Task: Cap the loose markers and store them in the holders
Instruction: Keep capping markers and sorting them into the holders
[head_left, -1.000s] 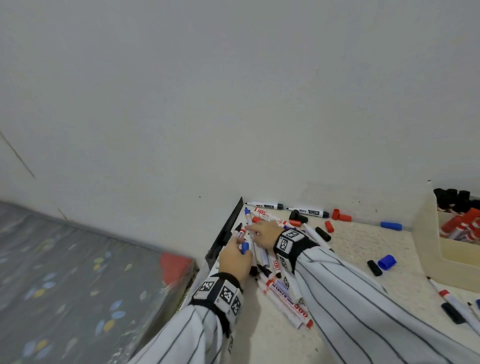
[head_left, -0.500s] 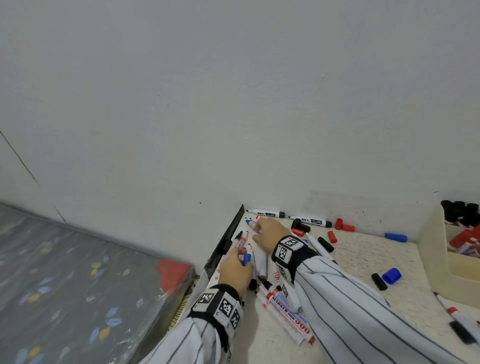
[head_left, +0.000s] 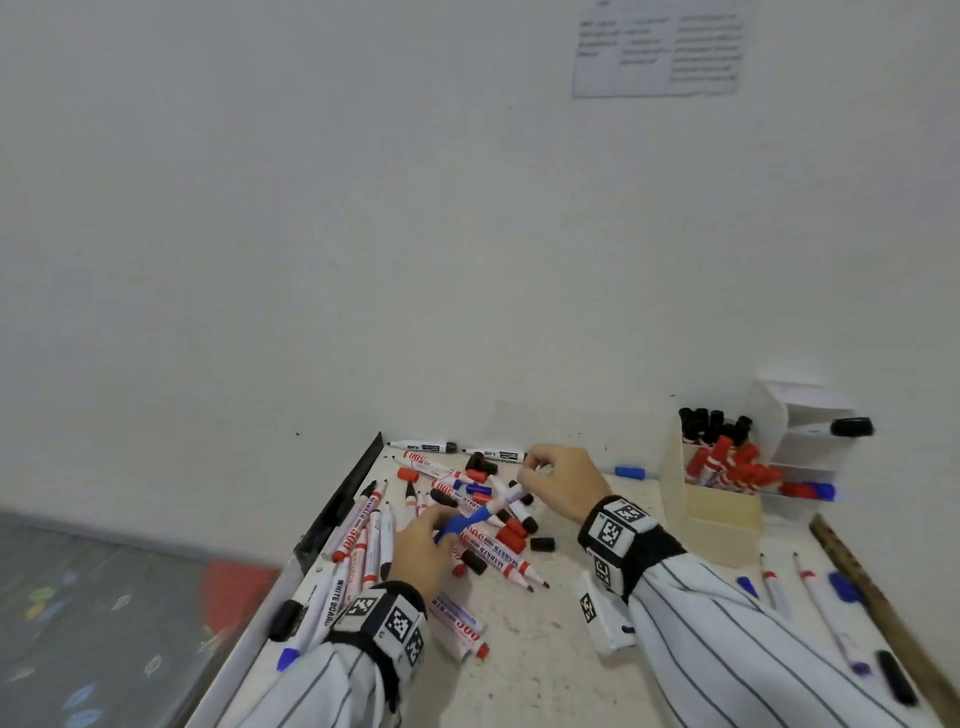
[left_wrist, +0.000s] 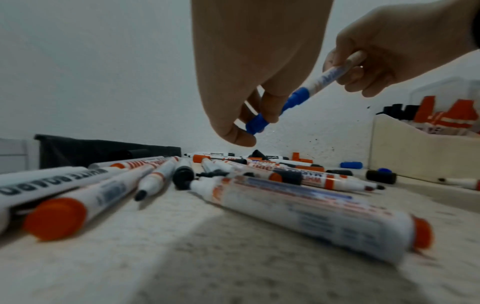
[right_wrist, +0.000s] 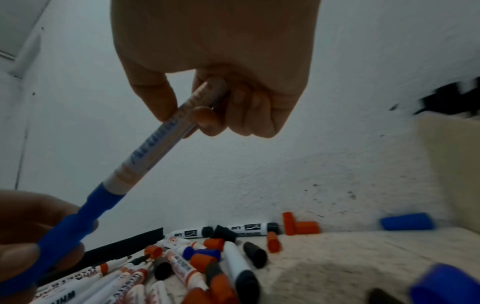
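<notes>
A white marker (head_left: 501, 501) with a blue front end hangs slanted above the pile. My right hand (head_left: 525, 480) pinches its barrel (right_wrist: 155, 152) at the rear. My left hand (head_left: 442, 526) pinches the blue cap (left_wrist: 255, 124) on its tip end; how far the cap is pushed on I cannot tell. Below lie several loose markers (head_left: 483, 551) with red, black and blue caps among them. A cream holder (head_left: 719, 517) at the right holds capped red and black markers. Behind it stands a white holder (head_left: 800, 431).
A loose blue cap (head_left: 630, 472) lies by the wall, a black cap (head_left: 542, 544) near my right wrist. More markers (head_left: 810, 597) and a wooden stick (head_left: 883, 618) lie at the right. A black strip (head_left: 340, 501) lines the table's left edge.
Both hands rose from the left of the pile and now hold one blue marker between them. The head view swung right, and the holders came into view.
</notes>
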